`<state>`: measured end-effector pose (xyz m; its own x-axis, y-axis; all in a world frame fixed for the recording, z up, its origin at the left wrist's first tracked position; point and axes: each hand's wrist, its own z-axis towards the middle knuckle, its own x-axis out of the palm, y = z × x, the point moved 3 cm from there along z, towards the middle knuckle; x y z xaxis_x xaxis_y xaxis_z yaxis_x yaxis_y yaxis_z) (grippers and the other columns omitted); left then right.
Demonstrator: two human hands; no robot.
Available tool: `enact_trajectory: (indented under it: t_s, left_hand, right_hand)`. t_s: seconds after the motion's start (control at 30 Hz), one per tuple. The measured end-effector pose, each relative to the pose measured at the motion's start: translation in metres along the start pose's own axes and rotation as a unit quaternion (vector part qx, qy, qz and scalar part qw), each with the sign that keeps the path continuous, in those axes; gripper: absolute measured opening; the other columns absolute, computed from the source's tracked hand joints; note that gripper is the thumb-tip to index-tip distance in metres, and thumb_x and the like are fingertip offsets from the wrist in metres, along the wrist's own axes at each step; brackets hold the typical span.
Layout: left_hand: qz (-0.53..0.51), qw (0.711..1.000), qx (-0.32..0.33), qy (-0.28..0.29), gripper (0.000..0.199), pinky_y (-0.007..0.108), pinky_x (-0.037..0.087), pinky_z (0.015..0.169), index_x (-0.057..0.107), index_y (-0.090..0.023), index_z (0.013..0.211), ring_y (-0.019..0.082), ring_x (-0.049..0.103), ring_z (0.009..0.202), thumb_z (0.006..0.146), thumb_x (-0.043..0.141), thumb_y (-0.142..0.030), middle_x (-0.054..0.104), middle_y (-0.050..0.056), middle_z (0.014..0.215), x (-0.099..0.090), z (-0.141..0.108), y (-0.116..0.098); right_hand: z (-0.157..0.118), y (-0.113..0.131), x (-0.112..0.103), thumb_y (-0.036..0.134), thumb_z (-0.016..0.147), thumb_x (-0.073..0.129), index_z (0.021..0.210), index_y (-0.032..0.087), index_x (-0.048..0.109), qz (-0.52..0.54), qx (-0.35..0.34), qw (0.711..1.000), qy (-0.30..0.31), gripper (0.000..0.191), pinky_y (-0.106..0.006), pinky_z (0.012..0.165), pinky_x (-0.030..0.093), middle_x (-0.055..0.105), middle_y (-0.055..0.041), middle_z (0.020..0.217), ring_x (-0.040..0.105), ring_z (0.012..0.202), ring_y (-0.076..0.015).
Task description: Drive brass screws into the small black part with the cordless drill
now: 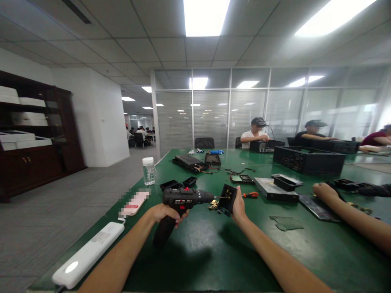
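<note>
My left hand (168,213) is wrapped round the handle of a black cordless drill (183,197), which points right. The drill's long bit reaches into the open side of a small black box (227,199). That box stands tilted in my right hand (238,206), its fingers behind the box and the thumb hidden or hard to make out. Brass-coloured parts show inside the box, and a pile of similar brass pieces (213,204) lies on the table just behind the drill's tip.
On the green table (195,260) are a white power strip (91,252), a clear bottle (149,173), an orange screwdriver (251,195), a silver drive (275,190) and black housings (190,181). Another person's arm (351,211) reaches in from the right. Further people sit behind computer cases (308,160).
</note>
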<state>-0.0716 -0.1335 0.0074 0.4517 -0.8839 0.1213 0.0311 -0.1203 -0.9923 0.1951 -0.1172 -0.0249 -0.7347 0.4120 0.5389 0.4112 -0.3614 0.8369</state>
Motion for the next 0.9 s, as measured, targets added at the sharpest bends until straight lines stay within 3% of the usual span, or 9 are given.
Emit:
enact_trajectory:
  t_s: [0.9]
  left_hand:
    - [-0.001, 1.0, 0.001, -0.007, 0.038, 0.024, 0.039, 0.053, 0.049, -0.011, 0.09, 0.009, 0.044, 0.059, 0.054, 0.057, -0.015, 0.046, 0.004, 0.077, 0.0, 0.0, 0.0]
  right_hand:
    - [0.006, -0.006, -0.002, 0.062, 0.06, 0.041, 0.076, 0.018, 0.055, 0.002, 0.007, 1.0, 0.008, 0.049, -0.025, 0.053, 0.041, 0.054, 0.0027, 0.059, 0.051, 0.054, -0.0132]
